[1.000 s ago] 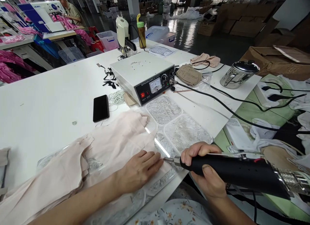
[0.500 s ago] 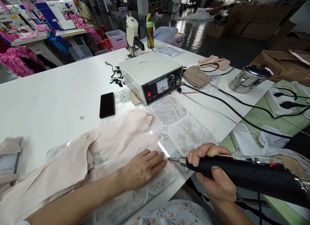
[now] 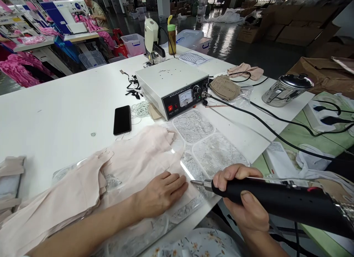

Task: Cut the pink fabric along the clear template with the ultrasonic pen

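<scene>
My left hand (image 3: 163, 194) lies flat on pale pink fabric (image 3: 146, 146), fingers stretched out and pressing the cloth down. In my right hand (image 3: 246, 201) is a handheld ultrasonic welder (image 3: 282, 203) with a thick black body, my fingers wrapped round its front end. Its pointed metal tip rests at or just above the fabric's right edge, close beside my left fingertips; contact is hard to tell. Under the fabric is a clear plastic template sheet (image 3: 218, 153) with rounded outlines. More pink pieces (image 3: 63, 190) are layered at the left.
A white control box (image 3: 171, 83) with a meter stands behind the fabric, its black cable (image 3: 249, 115) running right. Around it are a phone (image 3: 122, 120), a bottle (image 3: 172, 39), a cutting machine (image 3: 151, 39), a steel pot (image 3: 287, 90) and brown cut pieces (image 3: 225, 87).
My left fingertips have shifted very slightly left, away from the welder's tip. The welder and the fabric are almost unmoved.
</scene>
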Demonstrator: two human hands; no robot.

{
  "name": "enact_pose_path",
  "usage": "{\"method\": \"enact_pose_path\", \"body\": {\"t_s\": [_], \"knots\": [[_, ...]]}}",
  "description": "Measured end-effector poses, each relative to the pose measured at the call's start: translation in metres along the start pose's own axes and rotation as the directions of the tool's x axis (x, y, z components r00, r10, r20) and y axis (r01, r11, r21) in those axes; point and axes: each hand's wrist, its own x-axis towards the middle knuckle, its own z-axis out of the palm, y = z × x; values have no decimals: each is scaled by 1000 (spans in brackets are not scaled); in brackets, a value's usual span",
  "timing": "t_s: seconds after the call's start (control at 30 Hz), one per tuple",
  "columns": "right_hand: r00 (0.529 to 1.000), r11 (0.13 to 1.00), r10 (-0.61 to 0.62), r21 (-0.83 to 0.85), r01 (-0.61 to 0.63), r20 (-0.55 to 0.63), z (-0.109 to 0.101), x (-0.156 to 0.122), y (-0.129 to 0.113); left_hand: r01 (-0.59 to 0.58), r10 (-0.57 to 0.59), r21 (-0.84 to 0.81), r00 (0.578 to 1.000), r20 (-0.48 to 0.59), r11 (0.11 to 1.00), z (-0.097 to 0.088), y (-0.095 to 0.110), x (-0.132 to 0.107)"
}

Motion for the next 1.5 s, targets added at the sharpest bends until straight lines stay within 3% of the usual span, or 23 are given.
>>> {"method": "enact_pose_path", "body": {"t_s": [0.3, 0.83, 1.5], "knots": [[1000, 1000, -6, 4, 6, -30, -4, 3, -2, 8, -8, -10, 1000, -28, 1000, 2, 1, 0], [1000, 997, 4, 74, -7, 31, 8, 6, 9, 53, -51, 48, 997, -51, 997, 1, 2, 1], [998, 999, -11, 37, 9, 69, 9, 7, 12, 77, -74, 53, 995, -63, 996, 4, 7, -2]]}}
